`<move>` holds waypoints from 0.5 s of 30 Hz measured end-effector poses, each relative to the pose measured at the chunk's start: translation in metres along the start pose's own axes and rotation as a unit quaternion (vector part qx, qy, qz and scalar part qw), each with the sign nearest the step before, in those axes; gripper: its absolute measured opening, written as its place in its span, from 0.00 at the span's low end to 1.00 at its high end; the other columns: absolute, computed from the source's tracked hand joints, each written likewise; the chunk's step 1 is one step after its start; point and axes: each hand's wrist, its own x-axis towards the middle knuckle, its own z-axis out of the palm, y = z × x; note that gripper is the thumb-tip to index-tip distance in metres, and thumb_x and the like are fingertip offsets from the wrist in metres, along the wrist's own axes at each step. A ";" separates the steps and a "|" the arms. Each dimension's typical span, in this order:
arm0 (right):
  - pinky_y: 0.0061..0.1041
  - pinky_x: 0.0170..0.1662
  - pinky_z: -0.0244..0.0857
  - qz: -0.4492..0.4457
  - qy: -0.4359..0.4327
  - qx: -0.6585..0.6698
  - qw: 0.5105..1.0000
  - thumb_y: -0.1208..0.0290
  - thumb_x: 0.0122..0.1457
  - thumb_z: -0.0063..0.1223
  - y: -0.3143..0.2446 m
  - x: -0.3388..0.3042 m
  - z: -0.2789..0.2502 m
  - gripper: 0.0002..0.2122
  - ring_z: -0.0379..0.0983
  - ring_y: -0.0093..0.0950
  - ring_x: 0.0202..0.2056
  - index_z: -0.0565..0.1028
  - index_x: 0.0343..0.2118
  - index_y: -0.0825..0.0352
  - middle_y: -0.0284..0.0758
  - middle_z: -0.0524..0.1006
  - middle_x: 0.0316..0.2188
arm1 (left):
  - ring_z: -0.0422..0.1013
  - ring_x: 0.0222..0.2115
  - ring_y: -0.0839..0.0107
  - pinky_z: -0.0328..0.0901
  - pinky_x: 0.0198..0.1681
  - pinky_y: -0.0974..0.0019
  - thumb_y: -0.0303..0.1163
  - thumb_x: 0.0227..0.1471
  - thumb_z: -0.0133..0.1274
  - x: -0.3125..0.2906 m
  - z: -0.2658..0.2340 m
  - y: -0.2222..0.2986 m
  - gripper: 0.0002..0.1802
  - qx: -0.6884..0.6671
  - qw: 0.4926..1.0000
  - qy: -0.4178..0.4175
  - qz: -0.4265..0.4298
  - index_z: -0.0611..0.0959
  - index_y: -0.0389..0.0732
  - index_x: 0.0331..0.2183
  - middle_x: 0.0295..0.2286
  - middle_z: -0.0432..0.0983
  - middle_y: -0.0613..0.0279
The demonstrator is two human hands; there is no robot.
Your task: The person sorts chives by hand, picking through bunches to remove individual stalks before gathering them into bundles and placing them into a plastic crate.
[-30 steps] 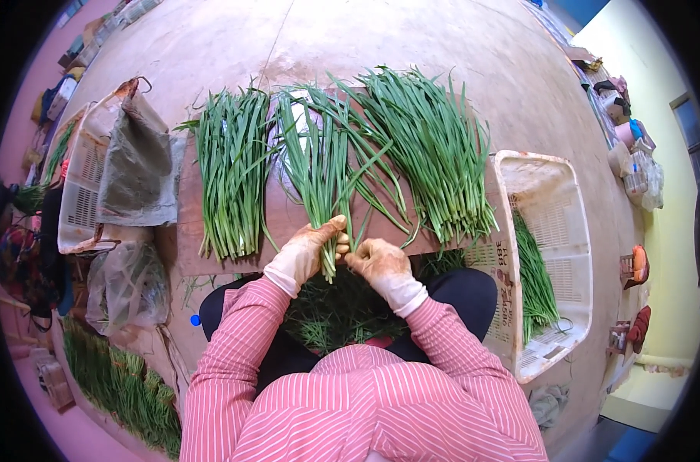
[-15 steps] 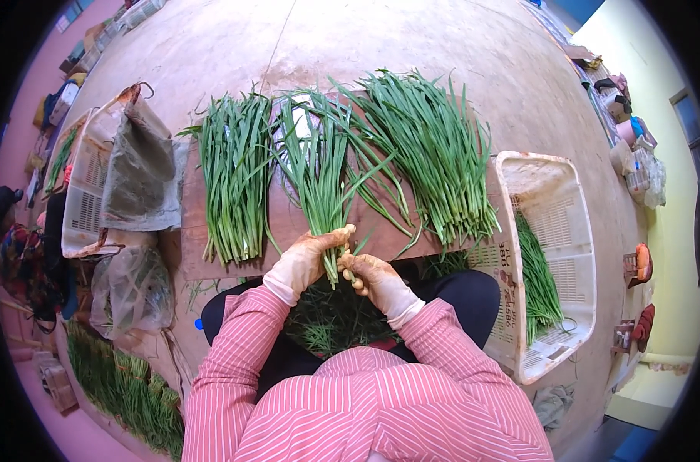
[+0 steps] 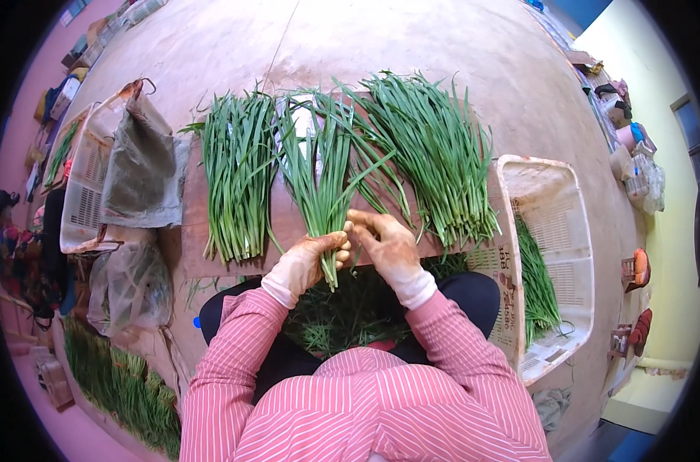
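Head view, left to right: a white plastic crate [image 3: 80,192] with a slotted lattice wall lies at the far left, a crumpled grey-green sack [image 3: 138,165] draped over its near side, and a wrinkled clear plastic bag [image 3: 130,285] sits below it. A flat brown wooden board [image 3: 192,246] lies on the rough, dusty concrete floor [image 3: 411,38] and carries three lots of long, thin, flat green chives. The first is a loose pile on the left [image 3: 234,177], its stalks roughly parallel. The second is the bunch in the middle [image 3: 319,177], fanned out at the leaf tips and pinched narrow at its pale cut ends. The left hand [image 3: 308,262], in a soiled tan rubber glove, is closed round those cut ends at the board's near edge. The right hand [image 3: 388,242], gloved the same, is partly open just beside it, fingers spread and touching the lower stalks of the bunch. The third lot is the broad pile on the right [image 3: 435,154], the thickest of the three. A second white lattice crate [image 3: 550,192] stands at the right with a few chives inside. Both forearms wear pink-and-white striped sleeves [image 3: 234,346], and green trimmings [image 3: 342,316] lie in the dark lap.
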 end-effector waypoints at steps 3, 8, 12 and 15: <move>0.32 0.41 0.68 0.144 -0.068 -0.013 0.987 0.61 0.52 0.58 0.012 0.024 0.008 0.17 0.76 0.35 0.36 0.75 0.44 0.62 0.39 0.78 0.33 | 0.72 0.25 0.75 0.69 0.27 0.74 0.31 0.56 0.51 0.004 0.002 -0.004 0.11 -0.006 1.000 -0.021 -0.022 0.77 0.36 0.40 0.30 0.77 0.62; 0.32 0.40 0.68 0.190 -0.114 -0.103 0.970 0.58 0.49 0.61 0.011 0.048 0.010 0.27 0.76 0.34 0.35 0.69 0.52 0.62 0.40 0.79 0.31 | 0.72 0.25 0.75 0.69 0.28 0.74 0.31 0.55 0.52 0.001 0.002 -0.004 0.13 0.011 1.000 0.005 -0.016 0.77 0.36 0.42 0.30 0.77 0.61; 0.23 0.31 0.68 0.326 -0.191 0.142 0.915 0.67 0.52 0.59 0.021 0.057 0.009 0.22 0.75 0.23 0.27 0.70 0.50 0.67 0.37 0.79 0.31 | 0.73 0.24 0.75 0.70 0.28 0.74 0.31 0.56 0.50 -0.002 0.007 -0.002 0.14 0.045 0.999 0.005 -0.011 0.76 0.35 0.44 0.30 0.78 0.60; 0.21 0.30 0.67 0.302 -0.163 0.227 0.911 0.70 0.54 0.58 0.011 0.052 0.004 0.14 0.74 0.22 0.27 0.76 0.40 0.73 0.35 0.79 0.31 | 0.73 0.24 0.75 0.70 0.27 0.74 0.30 0.57 0.49 0.001 0.003 -0.004 0.14 0.045 0.999 0.007 -0.007 0.76 0.35 0.44 0.30 0.78 0.60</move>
